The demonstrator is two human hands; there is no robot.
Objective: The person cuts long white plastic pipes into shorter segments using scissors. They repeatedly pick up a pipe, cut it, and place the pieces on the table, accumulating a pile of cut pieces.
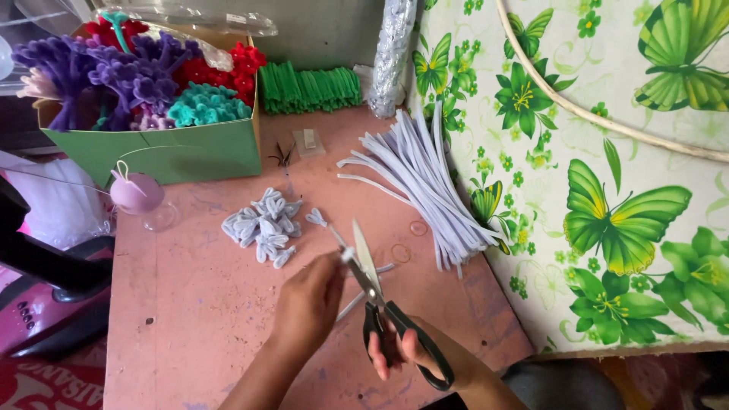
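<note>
My left hand [310, 300] pinches a pale lilac pipe cleaner [323, 221] with a looped end, held over the pink table [175, 304]. In my right hand [406, 351] are black-handled scissors [372, 281], blades pointing up and away, at the pipe cleaner just beside my left fingertips. A small heap of folded lilac pipe-cleaner loops [262, 226] lies just beyond my left hand. To the right of it spreads a bundle of straight lilac pipe cleaners [425, 178].
A green cardboard box [182, 152] of purple, teal and red pipe-cleaner flowers stands at the back left. Green pipe cleaners [307, 87] lie behind it. A lilac thread spool [135, 191] sits near the box. A green butterfly-print cloth [607, 190] covers the right side.
</note>
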